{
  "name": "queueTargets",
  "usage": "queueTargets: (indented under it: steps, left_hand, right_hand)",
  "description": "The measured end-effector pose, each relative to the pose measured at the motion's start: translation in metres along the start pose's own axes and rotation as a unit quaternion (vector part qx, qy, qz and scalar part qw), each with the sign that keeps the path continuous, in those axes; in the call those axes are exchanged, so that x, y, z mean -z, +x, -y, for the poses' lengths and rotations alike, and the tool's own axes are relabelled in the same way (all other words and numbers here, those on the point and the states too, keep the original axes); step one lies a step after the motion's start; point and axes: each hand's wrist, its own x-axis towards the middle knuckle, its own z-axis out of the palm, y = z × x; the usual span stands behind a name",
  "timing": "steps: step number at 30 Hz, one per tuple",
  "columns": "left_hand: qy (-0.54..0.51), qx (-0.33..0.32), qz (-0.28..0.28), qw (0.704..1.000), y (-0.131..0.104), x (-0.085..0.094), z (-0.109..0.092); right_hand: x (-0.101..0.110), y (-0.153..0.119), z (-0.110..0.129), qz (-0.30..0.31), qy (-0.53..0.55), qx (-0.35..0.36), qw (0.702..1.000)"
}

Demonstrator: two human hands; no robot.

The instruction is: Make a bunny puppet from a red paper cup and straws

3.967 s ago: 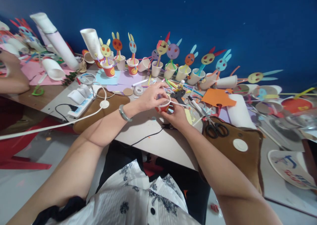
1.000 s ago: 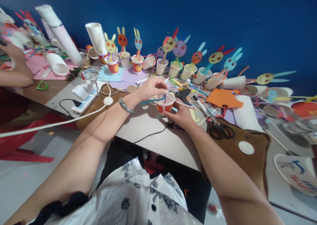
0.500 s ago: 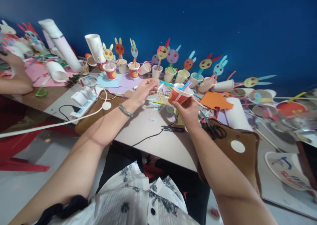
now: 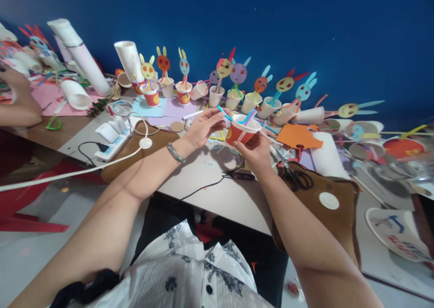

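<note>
My right hand (image 4: 256, 152) grips a red-and-white paper cup (image 4: 237, 134), tilted, its mouth up. Purple strips (image 4: 250, 116) stick out over the cup's rim. Between the fingertips of my left hand (image 4: 205, 127), a narrow blue strip (image 4: 224, 114) is pinched just left of the cup; its lower end runs toward the rim. Whether the strip is paper or a straw I cannot tell. Below the hands, a dark-handled tool with a black cord (image 4: 240, 175) lies on the table.
Paper cups with rabbit-faced figures (image 4: 238, 73) line the wall. Black scissors (image 4: 300, 177) rest by a brown cushion (image 4: 339, 222). An orange paper sheet (image 4: 298, 136) lies at right. A power strip (image 4: 115, 143) with white cable stands at left; another person's arm (image 4: 20, 100) is beyond.
My left hand has moved slightly right, closer to the cup, and the blue strip now tilts up in its fingers. The cup has shifted a little left, still in my right hand.
</note>
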Motion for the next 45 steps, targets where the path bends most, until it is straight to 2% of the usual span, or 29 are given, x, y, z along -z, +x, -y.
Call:
queueTargets:
  steps: [7,17,29,37,45]
  left_hand:
    - [-0.073,0.046,-0.018,0.996,-0.004,-0.008,-0.008]
    - [-0.041,0.054,-0.002,0.998,-0.002,-0.005,-0.010]
    - [-0.039,0.089,-0.039,0.995,-0.003,-0.006,-0.013]
    - [0.001,0.107,-0.026,0.994,-0.002,-0.003,-0.015]
    - [-0.017,0.138,0.004,0.990,0.000,-0.005,-0.015]
  right_hand:
    - [-0.004,-0.001,-0.003,-0.003,0.006,0.007,1.000]
    - [-0.004,-0.004,-0.010,0.004,-0.033,0.011,0.999]
    - [-0.003,-0.003,-0.007,0.020,-0.044,0.012,0.999]
    - [-0.004,-0.004,-0.002,0.025,-0.079,0.026,0.996]
    - [-0.005,-0.006,-0.005,0.021,-0.088,0.034,0.995]
